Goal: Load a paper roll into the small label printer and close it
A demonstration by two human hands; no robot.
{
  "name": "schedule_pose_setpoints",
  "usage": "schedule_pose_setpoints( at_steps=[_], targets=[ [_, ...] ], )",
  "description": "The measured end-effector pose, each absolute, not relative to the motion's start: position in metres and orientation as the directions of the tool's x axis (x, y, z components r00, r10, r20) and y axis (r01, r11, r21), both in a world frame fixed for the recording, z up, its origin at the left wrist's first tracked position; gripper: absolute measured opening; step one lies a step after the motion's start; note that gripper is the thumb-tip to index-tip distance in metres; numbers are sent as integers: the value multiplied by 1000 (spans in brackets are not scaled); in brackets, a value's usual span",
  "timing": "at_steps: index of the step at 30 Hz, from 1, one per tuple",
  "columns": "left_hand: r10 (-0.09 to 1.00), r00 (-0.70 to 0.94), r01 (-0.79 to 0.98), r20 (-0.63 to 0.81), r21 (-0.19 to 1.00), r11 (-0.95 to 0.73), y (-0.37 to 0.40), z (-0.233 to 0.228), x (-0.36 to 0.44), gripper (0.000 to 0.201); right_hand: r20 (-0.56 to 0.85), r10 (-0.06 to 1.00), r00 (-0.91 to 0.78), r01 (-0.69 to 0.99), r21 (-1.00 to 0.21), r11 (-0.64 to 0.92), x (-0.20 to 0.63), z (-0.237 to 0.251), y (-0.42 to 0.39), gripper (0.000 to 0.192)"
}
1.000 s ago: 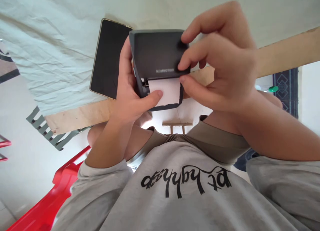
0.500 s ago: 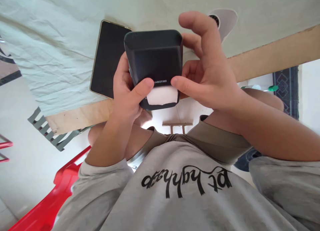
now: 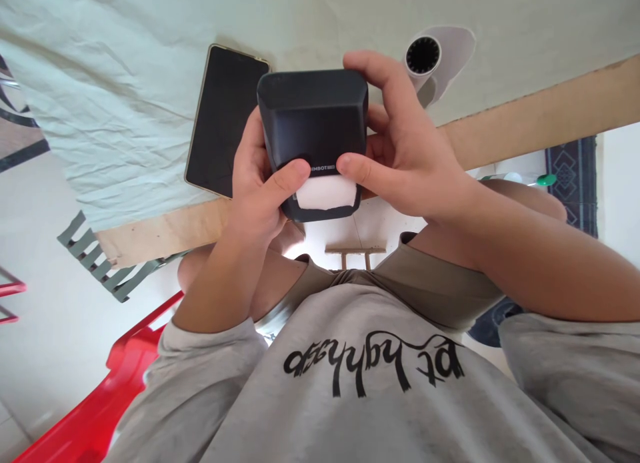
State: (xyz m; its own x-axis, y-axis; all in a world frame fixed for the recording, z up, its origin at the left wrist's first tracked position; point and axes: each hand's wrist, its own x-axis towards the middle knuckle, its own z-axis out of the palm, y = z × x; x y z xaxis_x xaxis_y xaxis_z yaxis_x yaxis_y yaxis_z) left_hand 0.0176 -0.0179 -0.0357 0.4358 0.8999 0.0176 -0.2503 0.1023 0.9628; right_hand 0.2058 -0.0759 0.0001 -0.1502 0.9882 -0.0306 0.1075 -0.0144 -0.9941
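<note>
I hold a small dark grey label printer [image 3: 314, 126] in front of my chest, above the table edge. My left hand [image 3: 255, 189] grips its left side, thumb pressed on the lid's front edge. My right hand [image 3: 405, 159] wraps its right side, thumb on the lid beside the brand lettering, fingers curled over the top corner. A white strip of paper [image 3: 326, 193] shows under the lid, at the printer's front.
A black phone [image 3: 223, 119] lies face up on the pale cloth-covered table [image 3: 100, 116], just left of the printer. A white paper roll with a dark core [image 3: 424, 56] sits on the cloth behind my right hand. A red plastic chair [image 3: 100, 409] is at lower left.
The printer's lid has gone from raised to pressed down over the paper. My right hand moved from the lid's top to the printer's right side. The paper roll behind came into view.
</note>
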Motion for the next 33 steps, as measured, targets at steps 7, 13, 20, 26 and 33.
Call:
schedule_pose_setpoints(
  at_steps=[7,13,20,26,33],
  targets=[
    [899,439,-226,6,969,104,-17,-36,18,61,-16,990,-143,135,-991,3,205,1,-76,65],
    [891,454,-206,-23,970,130,-19,-34,17,60,-27,992,-126,175,-985,-5,204,4,-75,64],
    [881,471,-277,34,954,111,-12,-35,21,52,-29,992,-126,185,-983,-5,204,3,-78,68],
    [871,490,-292,-20,938,185,-6,-34,27,60,-71,993,-98,201,-978,-50,205,4,-81,77],
    [889,443,-325,-116,904,279,-13,-25,28,36,-22,997,-73,212,-977,-7,203,7,-82,71]
  ],
)
